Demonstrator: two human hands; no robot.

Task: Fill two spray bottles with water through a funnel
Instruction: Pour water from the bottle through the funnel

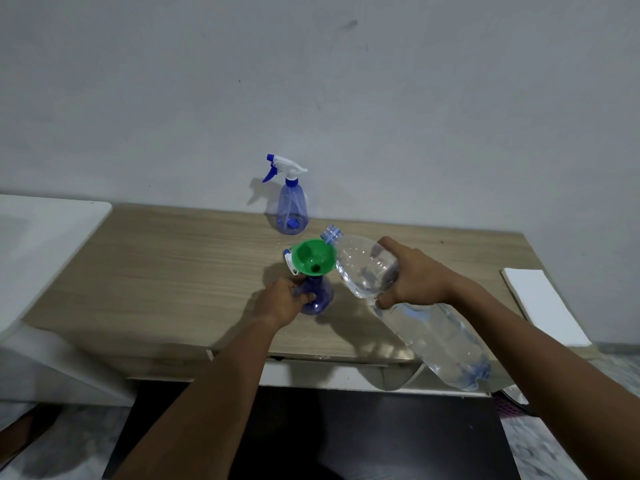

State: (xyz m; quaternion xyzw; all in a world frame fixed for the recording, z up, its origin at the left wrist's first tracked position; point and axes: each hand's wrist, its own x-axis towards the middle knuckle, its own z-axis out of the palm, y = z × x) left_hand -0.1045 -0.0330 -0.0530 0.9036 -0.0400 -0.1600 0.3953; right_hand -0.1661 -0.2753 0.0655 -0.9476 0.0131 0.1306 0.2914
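The left hand (pixel 284 301) grips the lower body of a blue see-through spray bottle (pixel 317 299), fingers curled round its left side and the thumb lying across its front. The bottle stands upright on the wooden table (pixel 156 271), touching the hand on the hand's right side. A green funnel (pixel 313 259) sits in the bottle's neck, just above and beyond the left hand, with its wide mouth facing up. A white and blue trigger head (pixel 288 264) lies half hidden behind the funnel's left rim, just beyond the left hand's fingers

The right hand (pixel 412 277) grips a large clear water bottle (pixel 440 334) round its shoulder, fingers over the top and the thumb pressed on the near side. The bottle is tilted. Its neck runs up and to the left of the hand, and its uncapped mouth is at the funnel's far right rim. Its base hangs down to the right below the wrist, past the table's front edge. Water shows inside it, but whether any is running into the funnel cannot be told

A second spray bottle (pixel 292 209) stands upright beyond both hands, close to the wall (pixel 346 98), with its trigger head on and its nozzle pointing left. Well to the right of the right hand a white slab (pixel 543 303) lies at the table's end. Well to the left of the left hand stands a white unit (pixel 45 237)
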